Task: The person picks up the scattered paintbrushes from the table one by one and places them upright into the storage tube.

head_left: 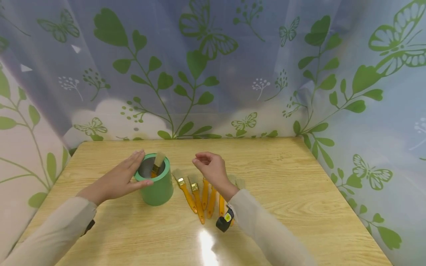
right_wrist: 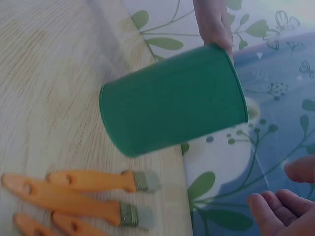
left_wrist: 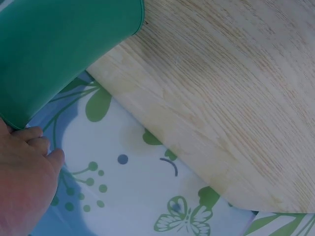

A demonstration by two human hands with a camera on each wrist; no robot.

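Left hand rests with straight fingers on the can, standing at the tabletop's 9 o'clock; right hand is empty, loosely bent. Uneven pressure could tip the can, spilling its brush, which leans to 1 o'clock; a low right sleeve could scatter loose brushes.

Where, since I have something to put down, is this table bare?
Widest patch: the table right of the right sleeve, bordered by the curtain at back and side. Smaller: on the near side of the brushes, between that sleeve and the left sleeve. Crowded: brushes fan out between the green can and right sleeve; the left hand is at the can's rim.
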